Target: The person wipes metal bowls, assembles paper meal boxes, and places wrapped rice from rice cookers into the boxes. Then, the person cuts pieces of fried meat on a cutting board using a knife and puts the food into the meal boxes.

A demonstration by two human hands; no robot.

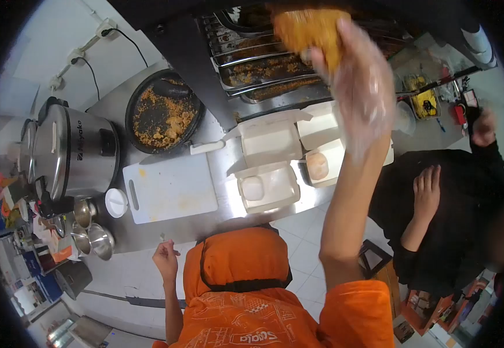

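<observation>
My right hand (365,87), in a clear plastic glove, grips a golden breaded fried piece (310,32) in front of the black rack (252,49). My left hand (165,258) is low at the left, beyond the counter's front edge, with its fingers curled together; whether anything is between them is too small to tell. Under my right arm stand open takeaway boxes. One box (292,200) holds a white rounded portion (253,188); another box (336,177) holds a pale orange-tinted portion (317,166). A third box (269,139) lies open behind them.
A white cutting board (173,194) and a knife (207,147) lie left of the boxes. Behind is a round black pan (133,124) with crumbs. Further left are a steel cooker (84,153) and metal bowls (101,240). A person in black (437,203) stands at the right.
</observation>
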